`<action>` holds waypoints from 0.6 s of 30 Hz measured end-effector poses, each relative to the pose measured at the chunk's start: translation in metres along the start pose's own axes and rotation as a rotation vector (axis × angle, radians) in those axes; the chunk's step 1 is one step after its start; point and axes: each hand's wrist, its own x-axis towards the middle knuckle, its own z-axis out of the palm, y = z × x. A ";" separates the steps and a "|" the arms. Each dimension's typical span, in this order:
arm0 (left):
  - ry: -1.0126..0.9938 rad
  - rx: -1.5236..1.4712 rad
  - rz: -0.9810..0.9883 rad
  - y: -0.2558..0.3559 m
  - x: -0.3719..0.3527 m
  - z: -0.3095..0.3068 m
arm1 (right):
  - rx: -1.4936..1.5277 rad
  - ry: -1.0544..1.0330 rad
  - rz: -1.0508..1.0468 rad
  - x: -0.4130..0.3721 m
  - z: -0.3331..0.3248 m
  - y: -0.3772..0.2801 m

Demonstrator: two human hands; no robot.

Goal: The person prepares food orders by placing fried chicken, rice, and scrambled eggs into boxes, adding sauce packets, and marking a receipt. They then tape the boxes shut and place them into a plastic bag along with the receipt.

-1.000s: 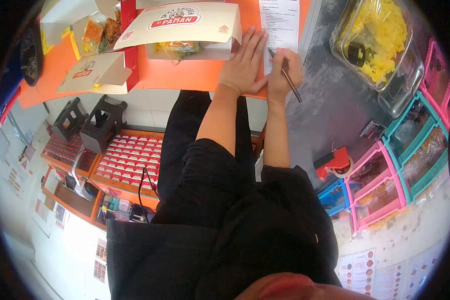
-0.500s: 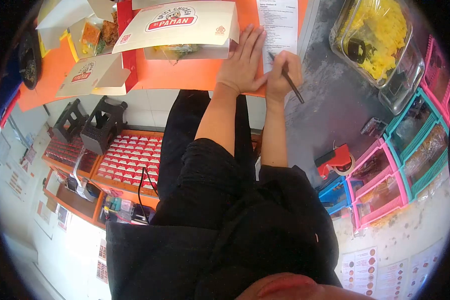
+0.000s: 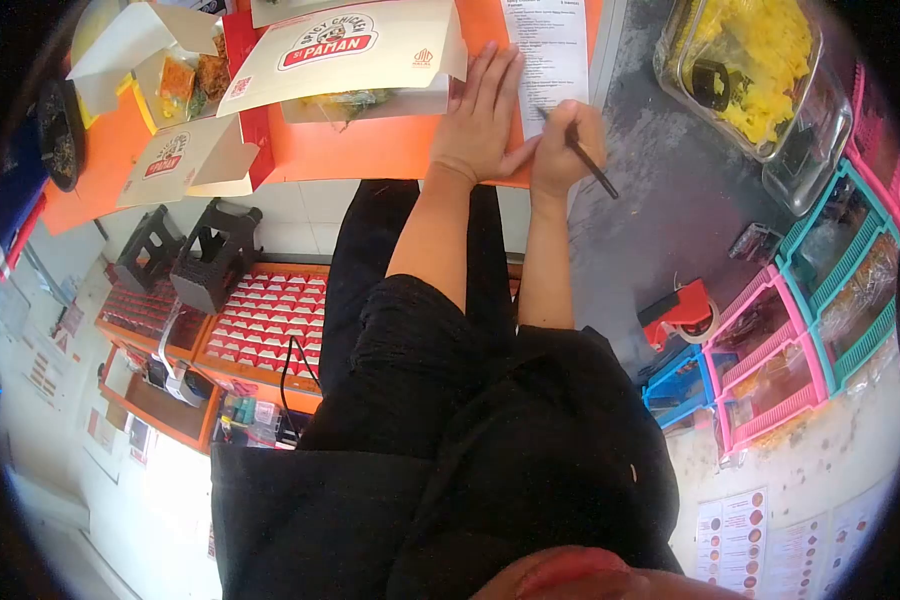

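My left hand lies flat with fingers stretched along the left edge of a long printed paper slip. Closed around a dark pen, my right hand rests on the lower part of the slip. The pen's tip is hard to make out against the paper. Close to my left fingers stands a printed takeaway box with its lid partly raised, and wrapped greens show underneath. Further left, an open takeaway box holds fried chicken and an orange-brown piece.
An orange tabletop meets a grey counter. At right are a clear container of yellow rice, a red tape dispenser, and pink and teal baskets. Dark stools and stacked red-and-white boxes stand lower left.
The view has shifted slightly. The pen's upper end has moved a little to the right with small motion of my right hand. My left hand stays flat beside the slip.
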 end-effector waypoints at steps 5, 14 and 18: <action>0.021 0.016 0.024 -0.001 0.000 0.002 | -0.019 0.056 0.045 -0.003 -0.002 0.005; -0.041 -0.053 -0.051 0.001 0.001 0.002 | 0.183 0.133 0.167 0.000 -0.011 0.004; -0.010 -0.100 -0.015 -0.002 -0.004 -0.002 | -0.250 -0.281 -0.292 0.020 -0.020 -0.006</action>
